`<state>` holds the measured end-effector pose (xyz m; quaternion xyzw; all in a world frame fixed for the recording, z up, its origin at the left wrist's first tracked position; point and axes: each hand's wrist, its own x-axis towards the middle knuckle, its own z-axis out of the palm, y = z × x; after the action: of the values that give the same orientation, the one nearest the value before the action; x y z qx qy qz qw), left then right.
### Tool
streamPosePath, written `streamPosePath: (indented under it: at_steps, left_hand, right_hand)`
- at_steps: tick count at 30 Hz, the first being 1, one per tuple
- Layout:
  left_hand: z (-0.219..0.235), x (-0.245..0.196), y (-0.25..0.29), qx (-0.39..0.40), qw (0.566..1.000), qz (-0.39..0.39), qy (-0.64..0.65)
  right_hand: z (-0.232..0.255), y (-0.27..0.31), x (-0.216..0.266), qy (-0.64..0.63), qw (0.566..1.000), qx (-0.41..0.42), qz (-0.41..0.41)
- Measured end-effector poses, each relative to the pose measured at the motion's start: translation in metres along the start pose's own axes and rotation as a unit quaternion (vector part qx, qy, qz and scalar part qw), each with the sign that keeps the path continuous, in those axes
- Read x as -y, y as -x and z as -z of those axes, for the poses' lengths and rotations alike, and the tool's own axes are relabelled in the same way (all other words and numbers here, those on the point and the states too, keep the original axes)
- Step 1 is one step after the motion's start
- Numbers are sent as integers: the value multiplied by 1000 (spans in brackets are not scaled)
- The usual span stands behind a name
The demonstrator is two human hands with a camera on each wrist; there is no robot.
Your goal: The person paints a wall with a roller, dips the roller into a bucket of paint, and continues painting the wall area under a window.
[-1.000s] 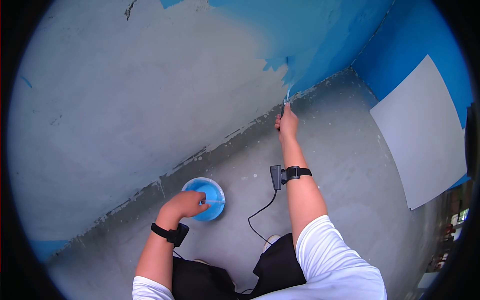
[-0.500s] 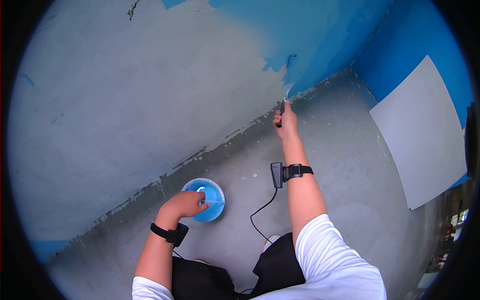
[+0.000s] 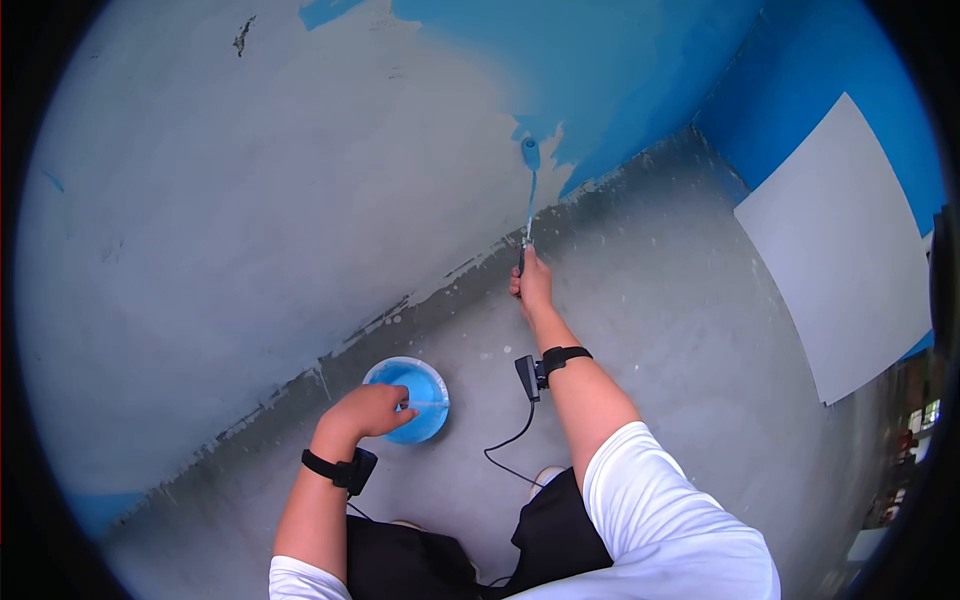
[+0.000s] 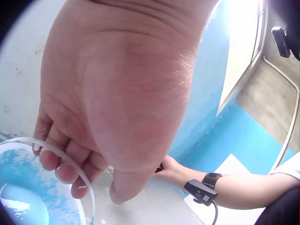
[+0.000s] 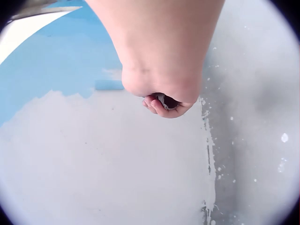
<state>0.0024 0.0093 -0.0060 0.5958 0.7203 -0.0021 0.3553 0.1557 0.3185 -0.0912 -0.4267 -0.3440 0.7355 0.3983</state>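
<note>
My right hand grips the dark handle of a small paint roller, its fingers curled round it. The blue roller sleeve lies against the wall, at the lower edge of the blue paint; in the right wrist view the roller sleeve shows beside my wrist. My left hand is over a white bucket with light blue paint inside. Curled fingers hold the bucket's pale handle, which arches up from the rim in the left wrist view.
A large white sheet leans by the blue side wall at right. The grey floor has paint specks along the wall's foot. Cables run from the wrist cameras toward my legs in black trousers.
My right hand has moved left and back toward me, bringing the roller down and left across the wall to the unpainted edge. The left hand stays on the bucket handle.
</note>
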Motion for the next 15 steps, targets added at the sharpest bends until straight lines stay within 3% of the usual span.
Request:
streamPosePath:
  at_steps: [3,9,15]
  left_hand:
    - [1,1,1,-6,1000,-5,2]
    - [-1,0,-3,7,1000,-9,22]
    - [4,-8,-6,14,1000,10,11]
  right_hand:
    - [-5,-5,-1,13,1000,-18,10]
    - [-2,-23,82,-55,997,-49,-2]
    - [0,-23,45,-11,997,-74,-20]
